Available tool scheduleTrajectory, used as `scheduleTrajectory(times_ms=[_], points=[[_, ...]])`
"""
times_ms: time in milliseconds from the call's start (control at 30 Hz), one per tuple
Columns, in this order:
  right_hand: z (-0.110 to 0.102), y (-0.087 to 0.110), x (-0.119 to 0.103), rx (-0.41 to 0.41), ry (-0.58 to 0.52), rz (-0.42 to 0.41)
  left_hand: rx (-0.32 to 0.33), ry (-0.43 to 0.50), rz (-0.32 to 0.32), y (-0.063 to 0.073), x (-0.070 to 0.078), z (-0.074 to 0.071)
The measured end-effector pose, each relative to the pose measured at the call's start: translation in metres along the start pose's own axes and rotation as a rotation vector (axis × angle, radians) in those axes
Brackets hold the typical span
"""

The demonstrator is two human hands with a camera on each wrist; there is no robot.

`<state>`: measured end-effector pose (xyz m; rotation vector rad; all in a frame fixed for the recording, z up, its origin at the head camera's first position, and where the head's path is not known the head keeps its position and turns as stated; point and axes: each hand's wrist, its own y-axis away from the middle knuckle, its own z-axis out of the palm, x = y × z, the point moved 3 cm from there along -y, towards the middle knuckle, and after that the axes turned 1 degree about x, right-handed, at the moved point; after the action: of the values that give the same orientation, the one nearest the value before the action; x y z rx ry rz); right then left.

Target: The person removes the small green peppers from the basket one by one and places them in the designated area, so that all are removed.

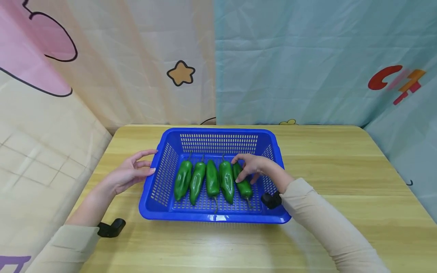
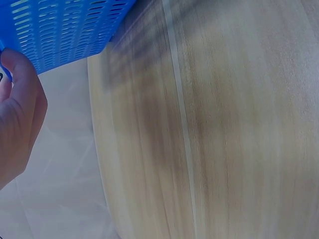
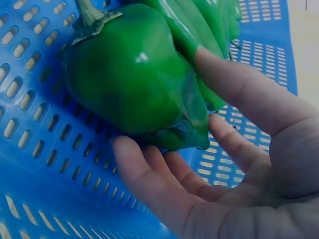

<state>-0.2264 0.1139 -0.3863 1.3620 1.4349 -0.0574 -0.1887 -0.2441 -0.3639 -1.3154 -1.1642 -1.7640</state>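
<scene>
Several green peppers (image 1: 212,180) lie side by side in a blue plastic basket (image 1: 218,217). My right hand (image 1: 250,167) reaches inside, over the rightmost pepper (image 1: 244,188). In the right wrist view its fingers spread loosely around that pepper (image 3: 134,64), fingertips right at its pointed end, the palm apart from it. The pepper's stem points toward the front of the basket. My left hand (image 1: 131,170) is at the basket's left rim, its fingertips touching the edge. The left wrist view shows only part of this hand (image 2: 20,109) beside the basket's perforated wall (image 2: 70,30).
The basket stands on a light wooden table (image 1: 341,182). Printed curtains (image 1: 300,60) hang behind the table and at its sides. Black wrist mounts (image 1: 112,228) stick out beside both sleeves; the right one overlaps the basket's front right corner.
</scene>
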Motion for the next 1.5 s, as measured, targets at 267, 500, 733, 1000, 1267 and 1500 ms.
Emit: scheduleTrajectory(times_ms=[267,500,733,1000,1267,1500], points=[[0.007,0.002,0.004,-0.012,0.063,-0.002,-0.013,0.020,0.000,0.000,-0.005,0.004],[0.008,0.003,0.001,-0.027,0.070,-0.021,-0.009,0.019,0.015,0.000,-0.004,0.002],[0.007,0.001,0.001,-0.034,0.004,-0.022,-0.016,0.029,0.009,0.000,-0.004,0.002],[0.002,0.003,-0.001,-0.015,-0.091,-0.021,-0.019,0.020,0.010,-0.001,-0.003,0.000],[0.000,0.006,-0.002,-0.021,-0.145,-0.051,-0.017,0.041,-0.003,-0.002,-0.004,-0.001],[-0.004,0.010,-0.011,-0.031,-0.231,-0.126,-0.037,0.065,0.003,-0.002,-0.004,-0.001]])
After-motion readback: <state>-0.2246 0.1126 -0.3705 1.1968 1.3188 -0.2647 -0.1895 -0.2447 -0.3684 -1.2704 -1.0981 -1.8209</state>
